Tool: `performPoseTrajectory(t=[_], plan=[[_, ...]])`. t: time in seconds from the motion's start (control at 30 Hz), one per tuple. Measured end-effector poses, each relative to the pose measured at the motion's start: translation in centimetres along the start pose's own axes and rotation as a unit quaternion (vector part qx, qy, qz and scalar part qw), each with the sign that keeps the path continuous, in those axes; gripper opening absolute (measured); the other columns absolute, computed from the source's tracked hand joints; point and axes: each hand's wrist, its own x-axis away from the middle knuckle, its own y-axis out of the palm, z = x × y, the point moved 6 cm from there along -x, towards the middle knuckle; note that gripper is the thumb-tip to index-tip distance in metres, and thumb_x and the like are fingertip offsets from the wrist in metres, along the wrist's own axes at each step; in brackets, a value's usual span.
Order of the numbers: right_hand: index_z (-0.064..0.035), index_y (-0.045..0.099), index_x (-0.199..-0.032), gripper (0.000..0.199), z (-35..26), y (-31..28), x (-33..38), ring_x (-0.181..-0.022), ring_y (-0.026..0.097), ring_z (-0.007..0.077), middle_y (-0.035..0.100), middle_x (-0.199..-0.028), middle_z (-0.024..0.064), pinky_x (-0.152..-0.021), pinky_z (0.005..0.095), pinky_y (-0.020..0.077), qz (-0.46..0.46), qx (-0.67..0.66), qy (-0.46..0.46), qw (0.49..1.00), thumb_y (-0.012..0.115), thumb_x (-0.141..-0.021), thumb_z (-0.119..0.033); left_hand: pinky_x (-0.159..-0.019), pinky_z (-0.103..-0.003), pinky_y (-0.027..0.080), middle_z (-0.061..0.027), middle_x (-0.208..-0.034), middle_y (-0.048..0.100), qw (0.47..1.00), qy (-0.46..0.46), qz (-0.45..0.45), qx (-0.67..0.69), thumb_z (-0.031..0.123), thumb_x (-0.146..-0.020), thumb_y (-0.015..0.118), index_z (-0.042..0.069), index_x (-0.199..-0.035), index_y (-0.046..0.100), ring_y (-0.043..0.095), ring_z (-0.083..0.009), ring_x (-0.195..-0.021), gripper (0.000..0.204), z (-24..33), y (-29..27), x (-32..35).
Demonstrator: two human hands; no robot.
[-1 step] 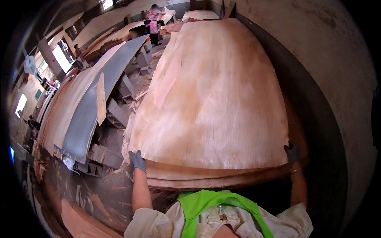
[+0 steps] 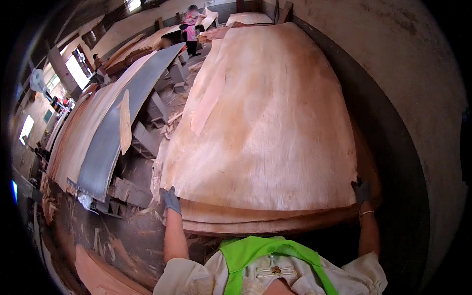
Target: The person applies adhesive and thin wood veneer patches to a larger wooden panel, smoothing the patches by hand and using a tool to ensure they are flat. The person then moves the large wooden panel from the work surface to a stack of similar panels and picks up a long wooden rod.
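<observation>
Left hand (image 2: 171,200) lower left, right hand (image 2: 362,192) lower right, at corners of my veneer sheet (image 2: 268,123); can't tell how closed. Even tension avoids splits imo.

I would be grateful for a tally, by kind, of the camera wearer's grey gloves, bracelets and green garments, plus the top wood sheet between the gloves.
Grey gloves, left glove and right glove: 2
Bracelet: 1
Green garment: 1
Top wood sheet: 1
Total: 5
</observation>
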Motion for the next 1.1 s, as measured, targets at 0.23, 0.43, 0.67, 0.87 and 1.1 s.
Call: performPoseTrajectory(t=[0.23, 0.43, 0.67, 0.87, 1.1], plan=[[0.0022, 0.056, -0.112, 0.045, -0.8, 0.8, 1.0, -0.100, 0.057, 0.0293, 0.059, -0.111, 0.0184, -0.086, 0.0370, 0.0437, -0.059, 0.005, 0.022, 0.998, 0.060, -0.082, -0.031, -0.089, -0.040, 0.045, -0.0121, -0.121, 0.048, 0.997, 0.001, 0.036, 0.064, 0.008, -0.082, 0.047, 0.005, -0.128, 0.038, 0.052, -0.0266, -0.104, 0.047, -1.9, -1.4, 4.6], [0.0003, 0.057, -0.112, 0.043, -1.2, 1.2, 2.7, -0.099, 0.058, 0.0312, 0.060, -0.109, 0.0196, -0.084, 0.0381, 0.0447, -0.056, 0.088, 0.058, 0.993, 0.060, -0.082, -0.030, -0.086, -0.039, 0.046, -0.0103, -0.121, 0.048, 0.986, -0.076, 0.076, 0.128, 0.006, -0.083, 0.048, 0.011, -0.132, 0.033, 0.051, -0.0262, -0.104, 0.052, -4.8, -3.5, 7.9], [0.0012, 0.058, -0.110, 0.041, -0.5, 3.0, 6.2, -0.095, 0.059, 0.0301, 0.062, -0.103, 0.0191, -0.082, 0.0373, 0.0449, -0.053, 0.057, 0.095, 0.992, 0.060, -0.083, -0.029, -0.083, -0.041, 0.046, -0.0101, -0.120, 0.047, 0.965, -0.126, 0.137, 0.186, 0.005, -0.084, 0.044, 0.010, -0.129, 0.034, 0.051, -0.0272, -0.102, 0.047, -11.0, -9.6, 9.3], [0.0031, 0.059, -0.106, 0.038, -2.2, 6.3, 0.0, -0.093, 0.060, 0.0287, 0.063, -0.101, 0.0188, -0.079, 0.0376, 0.0448, -0.050, 0.044, 0.066, 0.996, 0.062, -0.080, -0.025, -0.081, -0.041, 0.047, -0.0094, -0.106, 0.055, 0.978, -0.098, 0.141, 0.119, 0.012, -0.083, 0.047, 0.006, -0.115, 0.050, 0.055, -0.0262, -0.093, 0.032, -12.1, -7.3, 3.4], [0.0040, 0.059, -0.105, 0.038, 2.3, 6.9, -0.7, -0.090, 0.061, 0.0296, 0.063, -0.099, 0.0191, -0.077, 0.0376, 0.0454, -0.022, -0.012, 0.014, 1.000, 0.063, -0.079, -0.024, -0.090, -0.049, 0.043, -0.0148, -0.123, 0.049, 0.907, -0.246, 0.032, 0.340, 0.016, -0.083, 0.049, 0.012, -0.127, 0.042, 0.048, -0.0341, -0.110, 0.045, -15.1, -7.1, 3.4]])
